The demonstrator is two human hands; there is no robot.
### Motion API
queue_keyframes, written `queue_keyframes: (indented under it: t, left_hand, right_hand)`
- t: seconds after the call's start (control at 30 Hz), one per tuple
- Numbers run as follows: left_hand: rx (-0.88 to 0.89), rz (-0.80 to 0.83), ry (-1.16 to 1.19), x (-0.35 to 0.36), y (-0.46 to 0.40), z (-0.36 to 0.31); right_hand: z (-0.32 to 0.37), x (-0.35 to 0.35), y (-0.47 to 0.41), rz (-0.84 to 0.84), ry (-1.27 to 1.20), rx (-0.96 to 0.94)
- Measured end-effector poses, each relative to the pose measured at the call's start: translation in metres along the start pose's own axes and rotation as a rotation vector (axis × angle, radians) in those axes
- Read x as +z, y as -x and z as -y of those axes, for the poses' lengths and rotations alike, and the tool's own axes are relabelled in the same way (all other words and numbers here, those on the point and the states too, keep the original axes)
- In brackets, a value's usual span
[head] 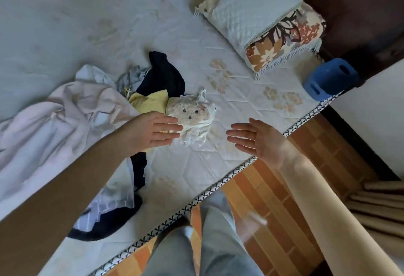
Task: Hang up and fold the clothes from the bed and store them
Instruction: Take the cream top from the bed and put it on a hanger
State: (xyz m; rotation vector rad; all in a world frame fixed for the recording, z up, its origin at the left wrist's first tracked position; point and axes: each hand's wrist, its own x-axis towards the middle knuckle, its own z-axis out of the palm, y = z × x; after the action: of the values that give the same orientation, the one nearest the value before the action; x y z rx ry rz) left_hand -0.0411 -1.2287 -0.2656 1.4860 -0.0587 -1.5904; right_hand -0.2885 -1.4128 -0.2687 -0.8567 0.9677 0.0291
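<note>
White quilted bedding covers the bed (240,105), and the clothes lie in a loose heap on its left half: a pale pink garment (54,127) spread widest, a dark navy piece (161,74) behind it, a yellow top (148,100) in the middle and a striped shirt (113,199) trailing toward the near edge. At the right end of the heap sits a small cream bundle with little dark buttons (192,113), already looking rolled or folded.

The left hand (153,131) reaches in flat, fingers straight and together, fingertips touching or just over the near edge of that bundle. The right hand (253,138) hovers palm-in just beside it over bare mattress, fingers straight and a little spread, holding nothing. Neither hand grips any cloth.

This looks like the folding step on the small cream piece, either pressing it flat or about to scoop it up, with most of the heap not yet sorted. The next move would call for both hands closing in from the sides so the fold does not spring open when lifted. A patterned pillow (262,19) and a blue stool (330,78) stand well apart to the right
</note>
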Motion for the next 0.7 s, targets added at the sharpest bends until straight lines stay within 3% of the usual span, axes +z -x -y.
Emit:
queue_keyframes:
  t: [0.3,0.57,0.7]
  left_hand:
    - [-0.036,-0.138,0.074,-0.008,-0.131,-0.036]
    - [-0.134,-0.288,-0.029,-0.02,-0.234,-0.034]
    - [-0.155,-0.277,-0.082,-0.024,-0.282,-0.027]
  right_hand:
    - [0.061,-0.037,-0.153,-0.002,0.106,0.165]
    - [0.052,-0.054,-0.274,-0.028,0.202,0.23]
    - [0.039,-0.055,-0.323,-0.029,0.274,0.263]
